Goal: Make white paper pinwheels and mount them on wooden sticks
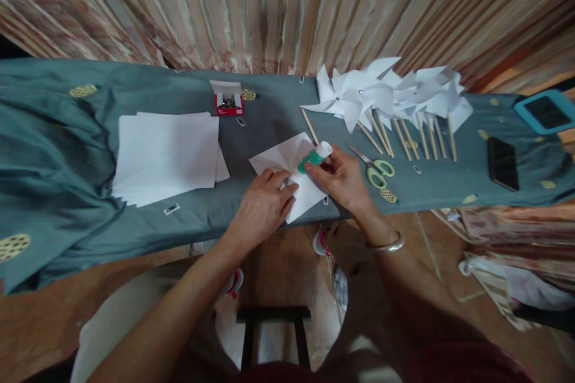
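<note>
A creased square of white paper (281, 152) lies near the table's front edge, with cuts or folds running toward its middle. My left hand (265, 203) rests on its near-left part, fingers bent and gripping the paper. In my right hand (339, 176) is a green and white glue stick (314, 157), tilted with its lower end over the middle of the paper. Whether the glue touches the paper is hidden by my fingers. A thin wooden stick (309, 125) lies just behind the paper. Scissors with green handles (380, 172) lie right of my right hand.
A stack of white paper (168, 155) lies at left, with a red box of small metal pins (229, 105) behind it. Several white paper pinwheels (350, 93) on wooden sticks are piled back right. A black phone (503, 163) and a blue-framed tablet (545, 112) lie far right.
</note>
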Tool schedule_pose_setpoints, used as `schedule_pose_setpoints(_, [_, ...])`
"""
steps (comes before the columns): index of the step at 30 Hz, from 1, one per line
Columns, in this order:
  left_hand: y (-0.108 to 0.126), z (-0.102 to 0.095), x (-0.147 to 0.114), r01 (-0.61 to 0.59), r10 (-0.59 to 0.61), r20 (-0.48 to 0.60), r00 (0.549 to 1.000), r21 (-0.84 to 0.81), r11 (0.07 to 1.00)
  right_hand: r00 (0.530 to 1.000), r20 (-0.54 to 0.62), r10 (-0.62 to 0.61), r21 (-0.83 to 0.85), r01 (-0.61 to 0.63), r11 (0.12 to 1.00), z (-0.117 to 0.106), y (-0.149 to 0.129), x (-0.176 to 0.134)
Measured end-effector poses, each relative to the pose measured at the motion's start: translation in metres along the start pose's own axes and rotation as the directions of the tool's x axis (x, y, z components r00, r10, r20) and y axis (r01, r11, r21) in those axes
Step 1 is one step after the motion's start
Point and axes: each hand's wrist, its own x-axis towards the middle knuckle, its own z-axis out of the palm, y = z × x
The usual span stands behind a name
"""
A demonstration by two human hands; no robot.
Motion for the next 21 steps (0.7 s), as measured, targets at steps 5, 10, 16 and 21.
schedule_pose_setpoints(5, [0.001, 0.000, 0.001, 0.003, -0.004, 0.037, 0.999, 0.021, 1.000, 0.998, -0.019, -0.065, -0.215, 0.060, 0.975, 0.001, -0.015, -0.006])
schedule_pose_setpoints(10, [0.001, 0.000, 0.002, -0.003, 0.002, 0.038, 0.999, 0.037, 0.999, 0.969, 0.080, -0.232, -0.422, 0.244, 0.873, 0.003, -0.025, -0.012])
schedule_pose_setpoints(16, [0.001, -0.001, 0.003, 0.001, -0.003, 0.044, 0.999, 0.041, 0.999, 0.959, 0.142, -0.247, -0.429, 0.284, 0.857, -0.003, -0.026, -0.010])
schedule_pose_setpoints(21, [0.001, 0.000, 0.002, 0.000, -0.002, 0.062, 0.998, 0.041, 0.999, 0.971, 0.119, -0.207, -0.427, 0.238, 0.872, -0.005, -0.028, -0.010])
